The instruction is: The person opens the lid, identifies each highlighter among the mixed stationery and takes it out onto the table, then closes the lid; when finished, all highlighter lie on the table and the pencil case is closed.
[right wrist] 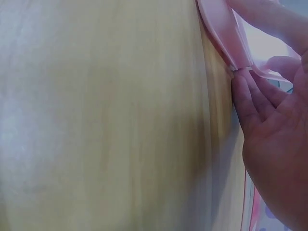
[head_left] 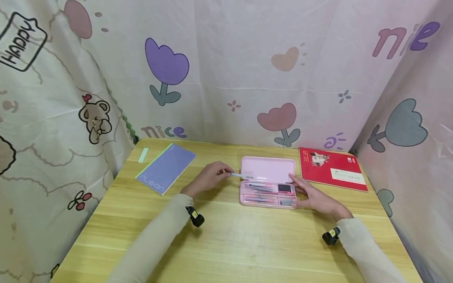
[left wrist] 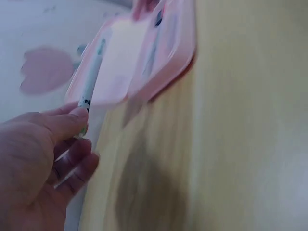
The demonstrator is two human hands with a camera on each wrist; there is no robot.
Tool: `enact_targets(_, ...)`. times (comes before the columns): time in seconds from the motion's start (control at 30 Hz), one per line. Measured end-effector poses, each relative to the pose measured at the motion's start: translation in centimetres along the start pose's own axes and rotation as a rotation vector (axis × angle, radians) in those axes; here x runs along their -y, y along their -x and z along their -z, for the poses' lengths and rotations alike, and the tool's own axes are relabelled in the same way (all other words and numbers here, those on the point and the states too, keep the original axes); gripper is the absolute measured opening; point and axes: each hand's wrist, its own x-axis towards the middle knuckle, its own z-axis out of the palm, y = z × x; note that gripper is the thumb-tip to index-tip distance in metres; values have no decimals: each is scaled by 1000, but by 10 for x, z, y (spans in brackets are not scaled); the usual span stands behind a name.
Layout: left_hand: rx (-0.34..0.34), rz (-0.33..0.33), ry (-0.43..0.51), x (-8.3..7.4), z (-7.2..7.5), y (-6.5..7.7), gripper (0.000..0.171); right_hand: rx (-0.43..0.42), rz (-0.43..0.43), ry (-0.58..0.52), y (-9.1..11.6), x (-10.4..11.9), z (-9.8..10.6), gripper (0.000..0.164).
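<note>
A pink pencil case lies on the table with its lid raised at the back. My left hand pinches a pale pen by one end between thumb and fingers. The pen's other end reaches over the left side of the case, in front of the lid. At the case's right side, my right hand grips it, thumb at the front corner and fingers by the hinge. Several pens lie inside the case, beside a black block and a grey piece in the right compartments.
A purple-blue notebook lies at the back left, with a small pale green strip beside it. At the back right is a red booklet. Patterned curtains hang behind and along both sides of the wooden table.
</note>
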Motion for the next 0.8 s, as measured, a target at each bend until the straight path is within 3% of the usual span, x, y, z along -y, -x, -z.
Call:
enact_targets(0.2,-99,22,27,29,38,0,21,5,-12,-24,-2,0,1,104)
enact_targets(0.33,-153,71,20,48,52,-4,23,4,-16,-14,-2,0,2,105)
enact_targets(0.53,-214,134,-76,66,53,-12,24,-8,-20,-10,-3,-1,0,107)
enact_targets(0.8,-240,184,-148,70,43,-23,23,-92,67,9,-3,2,-5,108)
